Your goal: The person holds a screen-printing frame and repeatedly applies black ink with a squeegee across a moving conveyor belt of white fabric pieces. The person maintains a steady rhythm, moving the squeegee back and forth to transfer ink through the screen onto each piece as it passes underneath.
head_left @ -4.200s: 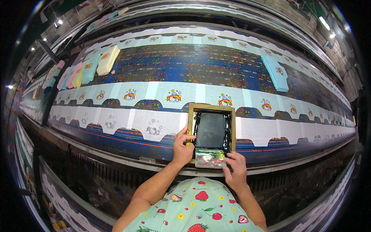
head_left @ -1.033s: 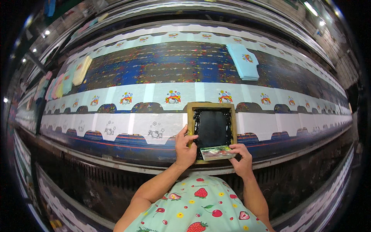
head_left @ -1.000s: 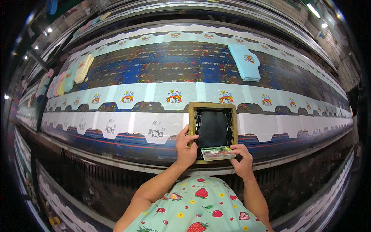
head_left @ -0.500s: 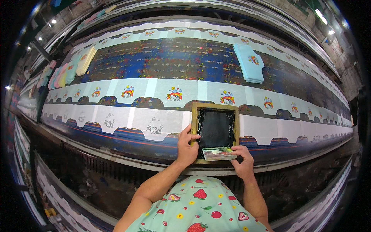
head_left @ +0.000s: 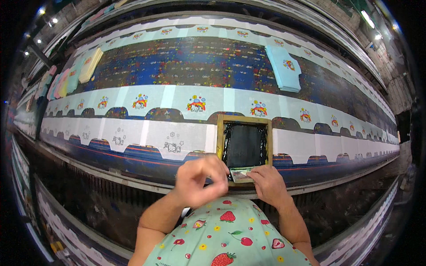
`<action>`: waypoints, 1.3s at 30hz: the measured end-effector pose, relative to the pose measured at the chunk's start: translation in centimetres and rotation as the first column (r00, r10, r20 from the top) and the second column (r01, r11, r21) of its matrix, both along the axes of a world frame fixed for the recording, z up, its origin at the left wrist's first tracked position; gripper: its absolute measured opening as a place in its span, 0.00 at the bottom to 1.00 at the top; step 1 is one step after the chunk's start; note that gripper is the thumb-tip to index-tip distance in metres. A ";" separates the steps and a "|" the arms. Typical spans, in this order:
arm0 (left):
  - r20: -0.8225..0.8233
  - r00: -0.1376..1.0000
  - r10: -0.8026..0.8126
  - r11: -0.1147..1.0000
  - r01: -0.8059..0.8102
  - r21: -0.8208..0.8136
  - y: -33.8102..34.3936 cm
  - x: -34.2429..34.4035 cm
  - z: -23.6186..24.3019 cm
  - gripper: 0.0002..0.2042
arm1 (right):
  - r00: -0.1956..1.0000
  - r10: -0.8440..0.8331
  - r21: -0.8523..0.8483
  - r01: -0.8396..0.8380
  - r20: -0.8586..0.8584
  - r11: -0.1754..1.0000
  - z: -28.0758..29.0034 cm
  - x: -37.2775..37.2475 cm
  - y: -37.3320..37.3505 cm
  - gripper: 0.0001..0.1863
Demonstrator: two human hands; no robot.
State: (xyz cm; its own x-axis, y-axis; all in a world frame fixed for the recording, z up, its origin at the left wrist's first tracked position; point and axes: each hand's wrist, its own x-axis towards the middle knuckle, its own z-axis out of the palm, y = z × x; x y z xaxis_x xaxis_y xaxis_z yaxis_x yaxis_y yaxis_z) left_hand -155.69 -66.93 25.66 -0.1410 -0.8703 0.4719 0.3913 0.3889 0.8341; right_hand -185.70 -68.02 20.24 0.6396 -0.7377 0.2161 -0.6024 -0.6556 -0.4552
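Observation:
A wooden screen-printing frame (head_left: 269, 142) with a black mesh lies on the near row of white cloth pieces (head_left: 195, 133). At its near end rests a flat, paint-smeared squeegee (head_left: 241, 176). My right hand (head_left: 270, 184) is closed on the squeegee's right part, fingers over its top edge. My left hand (head_left: 202, 179) hovers at the frame's near left corner, in front of the table edge. Its fingers look curled but are smeared by motion, and nothing shows in them. Black outline prints mark the white pieces left of the frame.
Behind lies a row of pale blue cloth pieces (head_left: 168, 99) with coloured rainbow prints. A folded light-blue stack (head_left: 284, 71) sits on the paint-spotted table (head_left: 191, 66); pastel stacks (head_left: 90, 66) stand at the left. The table's near rail (head_left: 146, 184) runs before me.
My left hand has let go of the frame's left side and moved up and back toward me. My right hand has shifted slightly left with the squeegee, which now sits lower.

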 end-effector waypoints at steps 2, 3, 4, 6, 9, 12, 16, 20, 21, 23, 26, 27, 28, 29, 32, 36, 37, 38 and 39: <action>-0.004 0.921 -0.390 0.887 0.375 -0.270 -0.2 1.9 5.4 0.05 | 0.997 0.031 0.050 -0.028 -0.069 0.998 0.2 0.3 -0.7 0.21; -0.086 0.900 -0.428 0.871 0.385 -0.306 0.4 1.7 7.7 0.07 | 0.996 0.032 0.085 -0.025 -0.086 0.996 0.4 0.4 -1.0 0.21; -0.162 0.868 -0.470 0.850 0.395 -0.350 0.8 1.1 9.3 0.09 | 0.996 0.037 0.095 -0.029 -0.086 0.995 0.5 0.5 -1.2 0.21; -0.318 0.889 -0.330 0.886 0.174 -0.430 1.6 -1.6 11.5 0.09 | 0.996 0.043 0.104 -0.035 -0.082 0.994 0.7 0.6 -1.8 0.21; -0.251 0.915 -0.315 0.840 0.145 -0.524 1.0 -1.1 12.3 0.08 | 0.995 0.042 0.130 -0.030 -0.088 0.991 1.0 0.7 -1.9 0.20; -0.213 0.939 -0.270 0.845 0.125 -0.520 1.3 -0.8 12.3 0.07 | 0.995 0.039 0.138 -0.027 -0.088 0.990 1.0 0.8 -1.9 0.20; -0.292 0.896 -0.334 0.880 0.186 -0.437 2.3 -0.6 11.7 0.10 | 0.996 0.041 0.147 -0.030 -0.075 0.989 1.1 0.7 -2.0 0.21; -0.395 0.800 -0.452 0.870 0.296 -0.394 3.0 -1.0 10.8 0.12 | 0.995 0.050 0.157 -0.035 -0.091 0.987 1.2 0.7 -2.2 0.22; -0.412 0.775 -0.479 0.861 0.324 -0.392 3.1 -1.1 10.5 0.13 | 0.994 0.054 0.157 -0.039 -0.091 0.987 1.2 0.7 -2.3 0.22; -0.441 0.741 -0.507 0.841 0.311 -0.443 3.0 -1.8 9.8 0.11 | 0.994 0.057 0.162 -0.041 -0.094 0.986 1.2 0.7 -2.2 0.23; -0.478 0.700 -0.531 0.791 0.205 -0.577 2.3 -3.4 8.5 0.09 | 0.994 0.059 0.156 -0.044 -0.094 0.987 1.2 0.6 -2.0 0.21; -0.491 0.686 -0.537 0.791 0.206 -0.577 2.4 -3.5 8.4 0.09 | 0.994 0.065 0.139 -0.052 -0.090 0.989 1.3 0.7 -2.0 0.20; -0.507 0.670 -0.542 0.820 0.290 -0.493 3.1 -2.7 8.7 0.08 | 0.994 0.070 0.122 -0.059 -0.086 0.991 1.3 0.7 -1.9 0.18; -0.510 0.662 -0.549 0.826 0.338 -0.451 3.3 -2.5 8.8 0.08 | 0.993 0.073 0.126 -0.062 -0.089 0.990 1.3 0.7 -1.9 0.18; -0.489 0.661 -0.569 0.819 0.405 -0.406 3.7 -2.1 8.9 0.08 | 0.992 0.081 0.126 -0.069 -0.093 0.990 1.4 0.6 -1.8 0.18; -0.482 0.711 -0.513 0.842 0.306 -0.445 3.7 -2.9 8.9 0.10 | 0.995 0.071 0.087 -0.064 -0.077 0.994 1.3 0.6 -1.8 0.19; -0.537 0.696 -0.478 0.845 0.196 -0.498 3.4 -4.3 8.5 0.11 | 0.995 0.064 0.081 -0.059 -0.073 0.995 1.2 0.6 -1.7 0.19; -0.510 0.716 -0.478 0.849 0.225 -0.479 3.3 -4.0 8.0 0.11 | 0.994 0.075 0.091 -0.067 -0.082 0.994 1.3 0.6 -1.7 0.19; -0.481 0.734 -0.479 0.851 0.254 -0.459 3.2 -3.8 7.4 0.11 | 0.993 0.084 0.098 -0.076 -0.087 0.992 1.4 0.5 -1.9 0.18</action>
